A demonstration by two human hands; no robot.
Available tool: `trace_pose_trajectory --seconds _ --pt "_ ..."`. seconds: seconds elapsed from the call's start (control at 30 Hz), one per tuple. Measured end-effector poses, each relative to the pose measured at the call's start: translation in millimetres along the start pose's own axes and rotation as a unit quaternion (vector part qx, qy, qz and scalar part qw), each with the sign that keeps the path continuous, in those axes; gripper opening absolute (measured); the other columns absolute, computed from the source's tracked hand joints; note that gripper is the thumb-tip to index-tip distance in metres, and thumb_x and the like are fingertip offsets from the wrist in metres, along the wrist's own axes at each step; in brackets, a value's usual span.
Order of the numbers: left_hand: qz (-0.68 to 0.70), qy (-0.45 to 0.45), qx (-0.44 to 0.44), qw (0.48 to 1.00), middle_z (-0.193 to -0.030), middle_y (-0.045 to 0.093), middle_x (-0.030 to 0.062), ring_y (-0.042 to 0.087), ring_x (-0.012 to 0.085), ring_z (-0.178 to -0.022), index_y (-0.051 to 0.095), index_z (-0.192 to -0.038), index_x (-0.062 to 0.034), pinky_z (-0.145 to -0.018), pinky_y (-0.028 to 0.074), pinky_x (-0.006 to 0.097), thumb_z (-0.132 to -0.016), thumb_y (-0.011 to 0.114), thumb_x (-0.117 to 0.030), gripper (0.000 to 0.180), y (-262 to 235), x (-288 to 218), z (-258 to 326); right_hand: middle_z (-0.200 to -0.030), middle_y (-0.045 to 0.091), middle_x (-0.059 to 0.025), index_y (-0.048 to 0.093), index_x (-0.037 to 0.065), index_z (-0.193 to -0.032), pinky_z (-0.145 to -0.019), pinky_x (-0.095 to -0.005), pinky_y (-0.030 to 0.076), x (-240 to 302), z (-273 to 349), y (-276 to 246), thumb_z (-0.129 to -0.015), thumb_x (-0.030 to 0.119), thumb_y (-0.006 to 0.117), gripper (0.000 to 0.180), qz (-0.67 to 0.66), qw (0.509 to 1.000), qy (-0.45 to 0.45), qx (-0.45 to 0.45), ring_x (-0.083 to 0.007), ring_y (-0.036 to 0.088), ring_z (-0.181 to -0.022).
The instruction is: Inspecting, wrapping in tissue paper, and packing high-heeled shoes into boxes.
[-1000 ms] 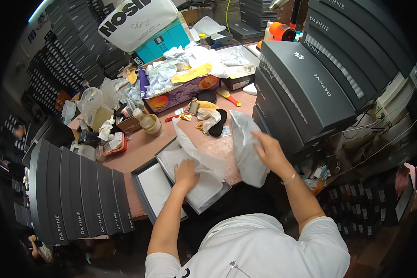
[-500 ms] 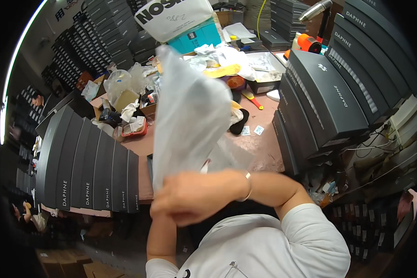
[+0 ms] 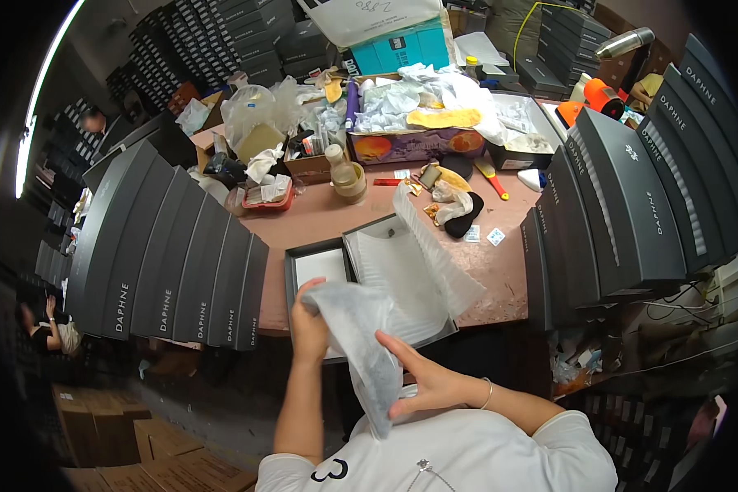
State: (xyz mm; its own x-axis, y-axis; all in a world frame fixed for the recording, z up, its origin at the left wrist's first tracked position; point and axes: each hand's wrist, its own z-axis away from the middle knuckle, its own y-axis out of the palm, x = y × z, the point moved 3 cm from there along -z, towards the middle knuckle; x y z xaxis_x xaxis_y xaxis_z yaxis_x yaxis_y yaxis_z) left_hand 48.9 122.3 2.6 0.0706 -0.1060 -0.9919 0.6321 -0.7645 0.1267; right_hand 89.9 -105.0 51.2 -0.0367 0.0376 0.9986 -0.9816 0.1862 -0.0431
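A translucent white bag [image 3: 357,332] with something dark inside hangs tilted between my hands, just in front of the table edge. My left hand [image 3: 310,321] grips its upper left side. From the right, my right hand [image 3: 435,379] clasps the lower part, fingers and thumb on either side. Beyond the bag lies an open dark grey shoe box [image 3: 444,334], lined with white wrapping sheet [image 3: 410,262] that spills over its right side. A second shallow box part [image 3: 291,271], white inside, sits against it on the left. The bag covers part of both.
Stacks of dark grey shoe boxes flank me, on the left [image 3: 143,254] and right [image 3: 623,205]. Across the pink table [image 3: 500,279] stand a glass bottle [image 3: 348,179], a carton of crumpled paper [image 3: 410,149], a red-yellow brush [image 3: 492,179] and black insole-like pieces [image 3: 465,217].
The bag has come down from upright in front of me to a tilt near my chest. My hands, crossed before, are now apart on either side of it. The open box shows more fully.
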Motion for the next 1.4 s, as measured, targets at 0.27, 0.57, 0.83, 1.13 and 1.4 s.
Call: trace_pose_trajectory --seconds 0.27,0.57,0.83,1.13,1.4 --pt "0.239 -0.186 0.039 0.952 -0.134 0.047 0.0144 0.046 0.019 -0.123 0.03 -0.139 0.0093 -0.106 0.034 0.032 -0.102 0.044 -0.025 0.053 94 115 -17 -0.142 0.026 -0.036 0.027 -0.002 -0.144 -0.109 -0.0406 0.03 -127 -69 -85 -0.085 0.027 0.065 0.075 0.196 0.928 0.061 -0.312 -0.0436 0.031 -0.135" --pt "0.088 -0.214 0.131 0.964 -0.148 0.029 0.0229 0.027 0.0246 -0.14 0.013 -0.145 0.0105 -0.113 0.022 0.033 -0.098 0.052 -0.022 0.07 95 86 31 -0.134 0.033 -0.0416 0.039 -0.004 -0.135 -0.1 -0.0501 0.039 -190 -95 -111 -0.087 0.023 0.058 0.058 0.419 0.871 0.079 -0.243 -0.0574 0.037 -0.122" --pt "-0.394 0.043 -0.05 0.917 -0.114 0.057 0.0218 0.057 0.032 -0.104 0.05 -0.122 0.0034 -0.086 0.047 0.039 -0.087 0.065 -0.028 0.05 -11 92 13 -0.105 0.065 -0.0209 0.064 -0.001 -0.106 -0.087 -0.0407 0.048 -37 10 -90 -0.092 0.023 0.054 0.03 0.21 0.946 0.244 0.022 -0.0359 0.061 -0.103" --pt "-0.392 0.008 0.0 0.92 -0.061 0.049 0.0149 0.051 0.0193 -0.056 0.046 -0.069 0.0015 -0.052 0.037 0.037 -0.088 0.06 -0.019 0.031 -32 25 13 -0.147 0.031 -0.0251 0.033 0.001 -0.142 -0.112 -0.0435 0.024 -82 -90 -138 -0.095 0.038 0.049 0.061 0.452 0.828 -0.052 -0.328 -0.0357 0.028 -0.138" --pt "0.323 -0.099 0.016 0.941 -0.092 0.065 0.0085 0.064 0.0179 -0.078 0.059 -0.097 -0.0007 -0.074 0.054 0.033 -0.092 0.054 -0.016 0.016 10 -35 52 -0.151 0.026 -0.0212 0.023 -0.003 -0.146 -0.115 -0.0368 0.017 -61 -74 -122 -0.099 0.047 0.038 0.07 0.04 0.972 -0.047 -0.226 -0.0277 0.022 -0.142"
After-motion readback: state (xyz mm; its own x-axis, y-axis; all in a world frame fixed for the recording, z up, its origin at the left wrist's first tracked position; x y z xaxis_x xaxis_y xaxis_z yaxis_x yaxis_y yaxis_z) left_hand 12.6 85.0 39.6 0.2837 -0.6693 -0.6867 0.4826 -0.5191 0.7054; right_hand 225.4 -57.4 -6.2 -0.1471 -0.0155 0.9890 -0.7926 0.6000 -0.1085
